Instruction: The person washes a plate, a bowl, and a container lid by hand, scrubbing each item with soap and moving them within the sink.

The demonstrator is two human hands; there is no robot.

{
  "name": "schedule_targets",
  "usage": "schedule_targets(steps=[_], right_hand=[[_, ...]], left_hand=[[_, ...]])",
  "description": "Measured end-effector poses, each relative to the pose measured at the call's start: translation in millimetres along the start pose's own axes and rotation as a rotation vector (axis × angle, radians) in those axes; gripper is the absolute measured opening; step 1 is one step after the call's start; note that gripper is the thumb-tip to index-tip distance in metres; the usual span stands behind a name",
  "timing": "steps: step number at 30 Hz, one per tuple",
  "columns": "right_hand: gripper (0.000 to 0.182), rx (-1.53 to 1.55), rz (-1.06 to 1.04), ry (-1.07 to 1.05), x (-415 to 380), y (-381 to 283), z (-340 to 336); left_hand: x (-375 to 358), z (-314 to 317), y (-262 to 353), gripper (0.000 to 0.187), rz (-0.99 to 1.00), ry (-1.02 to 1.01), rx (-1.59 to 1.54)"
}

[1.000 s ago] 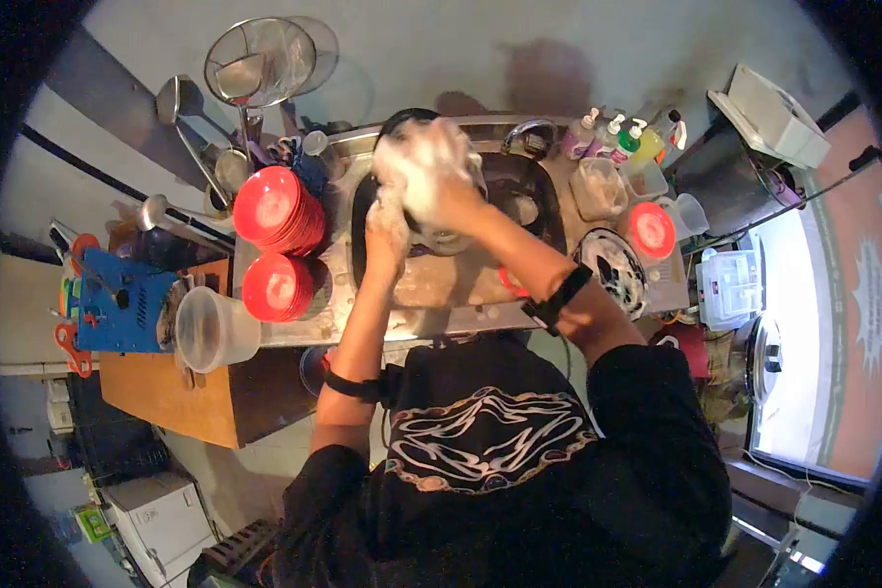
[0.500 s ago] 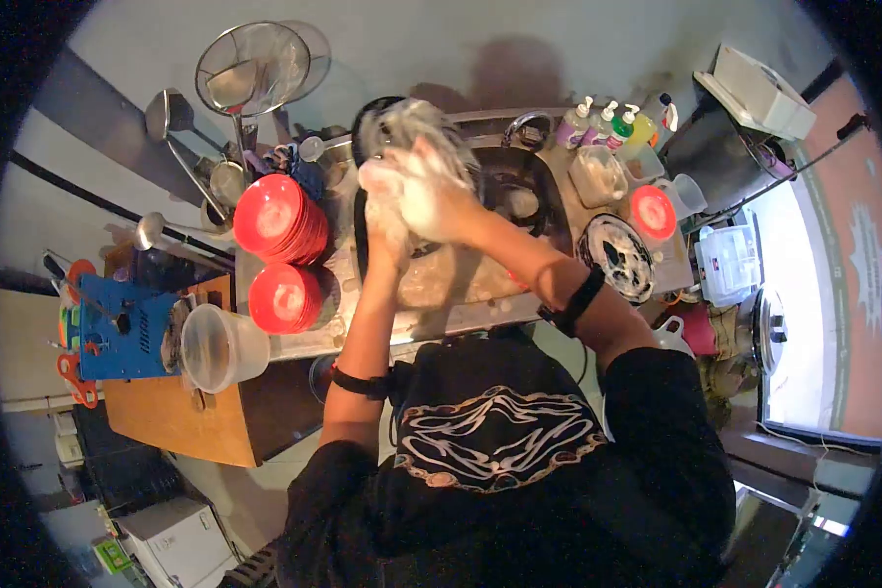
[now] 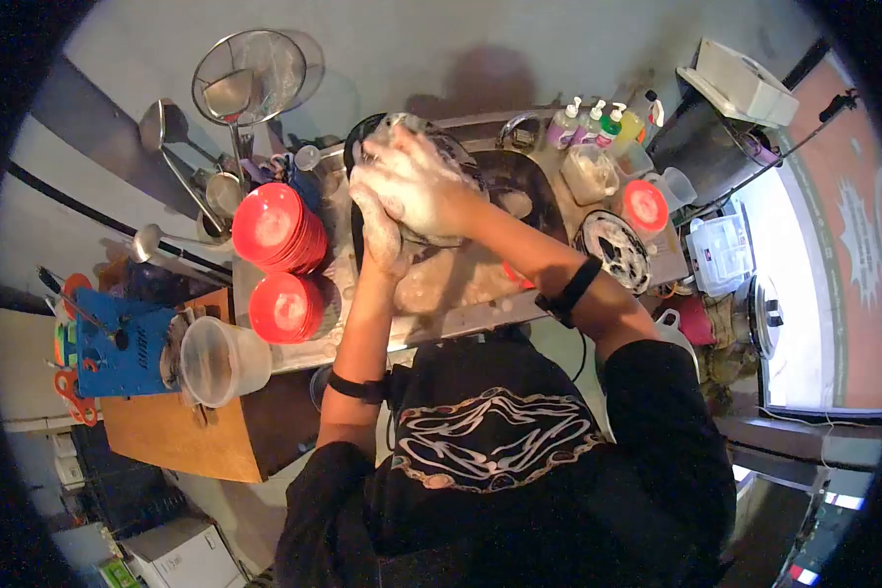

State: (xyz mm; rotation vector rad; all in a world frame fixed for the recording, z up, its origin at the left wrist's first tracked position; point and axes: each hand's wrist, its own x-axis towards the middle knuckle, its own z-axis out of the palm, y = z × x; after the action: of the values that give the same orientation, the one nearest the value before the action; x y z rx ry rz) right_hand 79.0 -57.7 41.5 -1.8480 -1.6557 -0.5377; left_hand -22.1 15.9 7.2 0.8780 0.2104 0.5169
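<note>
Thick suds cover both of my hands above the sink's left side. My left hand (image 3: pixel 377 230) is closed around the near left edge of a black round dish (image 3: pixel 363 135), which is streaked with foam. Across the dish's face lies my right hand (image 3: pixel 423 186), its fingers curled and pressed close to the left hand. A greyish foamy patch shows by the right fingertips; whether a sponge is there I cannot make out. Much of the dish is hidden behind the hands. Right of it is the dark sink basin (image 3: pixel 534 191), with a pale round item (image 3: pixel 515 203) inside.
Two stacks of red bowls (image 3: pixel 267 218) stand at the left. On the right are a foamy black plate (image 3: pixel 612 253), a red bowl (image 3: pixel 646 205), plastic tubs (image 3: pixel 590 174) and pump bottles (image 3: pixel 563 125). A faucet (image 3: pixel 519 129) rises behind the basin. Ladles and a strainer (image 3: pixel 255 78) hang left.
My right hand has shifted slightly down and left over the dish, and its fingers look less blurred. The left hand stays at the dish's edge. The whole view has tilted slightly.
</note>
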Motion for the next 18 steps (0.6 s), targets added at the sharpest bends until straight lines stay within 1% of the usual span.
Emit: schedule_targets(steps=[1,2,3,5,6,7,8,9,10,11,12,13,14,15,16,17,18], right_hand=[[0.044,0.060,-0.060,-0.038,-5.0,6.1,6.5],[0.044,0.120,-0.120,-0.077,-9.2,14.0,12.3],[0.044,0.119,-0.126,-0.076,-8.4,22.4,8.0],[0.041,-0.186,-0.274,-0.267,-8.5,36.5,-2.1],[0.041,-0.182,-0.274,-0.270,-4.9,32.4,-4.8],[0.039,-0.239,-0.125,-0.235,3.0,26.0,-9.7],[0.037,-0.298,0.024,-0.197,13.7,20.1,-14.3],[0.037,-0.357,0.173,-0.155,22.8,16.2,-14.7],[0.036,-0.386,0.297,0.022,31.8,10.8,-7.7],[0.036,-0.387,0.300,0.022,34.4,15.5,3.0],[0.033,-0.297,0.134,0.092,34.4,26.2,17.8],[0.033,-0.205,-0.031,0.162,36.5,27.5,19.6],[0.029,-0.292,-0.397,0.202,26.8,36.0,10.1],[0.029,-0.292,-0.390,0.204,27.8,39.8,7.3],[0.028,-0.338,-0.264,0.203,30.0,45.6,6.5],[0.028,-0.382,-0.144,0.195,30.2,48.3,7.0],[0.028,-0.379,-0.148,0.188,28.3,48.4,10.8]], left_hand=[[2.2,-0.7,4.5,0.080,0.097,0.043,0.123],[2.9,-2.6,10.5,0.077,0.012,0.054,-0.002],[6.1,-2.9,18.0,0.061,0.040,0.066,-0.094],[17.4,-31.0,14.6,0.045,0.098,0.063,0.300],[19.6,-34.6,10.3,0.040,0.151,0.059,0.379],[18.8,-32.2,10.4,0.035,0.202,0.053,0.459],[18.6,-28.4,11.1,0.038,0.308,0.042,0.650],[22.2,-25.3,7.5,0.039,0.349,0.068,0.689],[23.0,-22.7,8.0,0.041,0.250,0.097,0.777],[21.5,-20.7,7.4,0.044,0.147,0.126,0.864],[19.5,-17.0,2.7,0.049,0.236,0.126,0.872],[23.2,-28.1,-3.2,0.049,0.233,0.122,0.875],[28.6,-47.4,-12.3,0.050,0.455,0.063,0.971],[31.5,-58.9,-17.2,0.052,0.679,0.000,1.059],[19.3,-44.6,-6.9,0.050,0.422,0.146,1.066],[15.6,-33.9,12.8,0.049,0.068,0.132,0.991],[17.7,-35.9,14.3,0.050,0.066,0.126,0.972]])
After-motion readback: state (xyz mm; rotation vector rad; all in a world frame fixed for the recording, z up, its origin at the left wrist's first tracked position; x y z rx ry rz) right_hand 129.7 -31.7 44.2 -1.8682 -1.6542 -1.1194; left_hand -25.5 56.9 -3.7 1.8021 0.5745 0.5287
